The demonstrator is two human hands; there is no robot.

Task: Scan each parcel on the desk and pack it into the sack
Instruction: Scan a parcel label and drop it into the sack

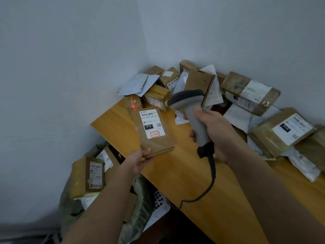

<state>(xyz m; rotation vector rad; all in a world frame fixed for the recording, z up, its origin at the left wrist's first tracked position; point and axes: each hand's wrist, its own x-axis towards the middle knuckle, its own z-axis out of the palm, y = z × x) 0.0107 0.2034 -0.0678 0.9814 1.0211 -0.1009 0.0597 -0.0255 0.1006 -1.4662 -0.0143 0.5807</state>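
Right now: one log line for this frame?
phase: scanning | left hand: holds flat parcel, label up | right hand: grips barcode scanner | sack: partly filled

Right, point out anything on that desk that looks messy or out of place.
The parcels at the back of the desk lie in a loose heap, tilted and overlapping, and one flat box stands propped on edge. Nothing looks torn or spilled. The held parcel looks intact.

Handheld parcel point(152, 132) beside gripped scanner point(191, 111)

Brown parcel point(153, 132) with white label, grey scanner point(193, 111), yellow-orange desk point(184, 173), olive-green sack point(140, 208)
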